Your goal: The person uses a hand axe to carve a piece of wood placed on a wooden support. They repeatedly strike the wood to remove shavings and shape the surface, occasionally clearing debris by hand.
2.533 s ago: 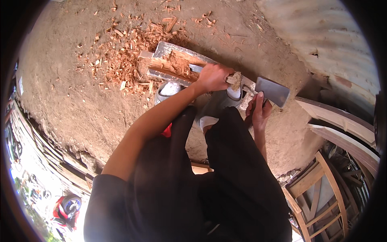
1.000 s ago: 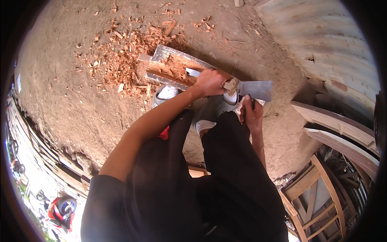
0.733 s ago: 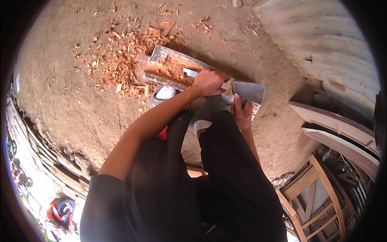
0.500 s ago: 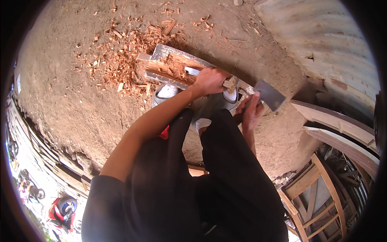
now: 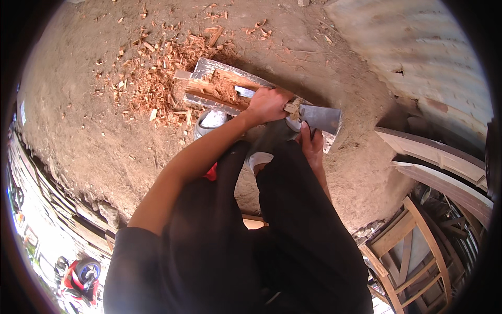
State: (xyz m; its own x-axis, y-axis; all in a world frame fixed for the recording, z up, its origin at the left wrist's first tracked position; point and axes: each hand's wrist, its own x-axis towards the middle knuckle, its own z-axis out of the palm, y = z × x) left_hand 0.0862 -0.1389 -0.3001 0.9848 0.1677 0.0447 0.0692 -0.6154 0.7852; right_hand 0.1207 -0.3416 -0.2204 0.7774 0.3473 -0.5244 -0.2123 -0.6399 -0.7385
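My left hand (image 5: 269,103) is closed around a chisel (image 5: 242,91), its flat metal blade pointing left into a wooden workpiece (image 5: 224,65). The chisel's battered wooden handle end sticks out to the right of my fist. Along its middle the workpiece has a rough, reddish hollow, with worn whitish paint on its edges. In my right hand (image 5: 310,142) is the grip of a cleaver-like tool (image 5: 321,119), whose broad grey blade lies against or just beside the chisel's handle end; I cannot tell if they touch. My shoes (image 5: 212,120) are beside the workpiece, partly hidden.
Reddish wood chips (image 5: 162,78) are scattered over the dirt floor (image 5: 94,141), thickest left of the workpiece. Corrugated metal sheet (image 5: 413,52) stands at the upper right. Wooden boards (image 5: 439,157) and a wooden frame (image 5: 402,235) lean at the right. A red motorbike (image 5: 78,280) shows lower left.
My right hand has swung the broad blade leftward, from right of the workpiece to the chisel's handle end. The left hand keeps its grip on the chisel, nearly in place.
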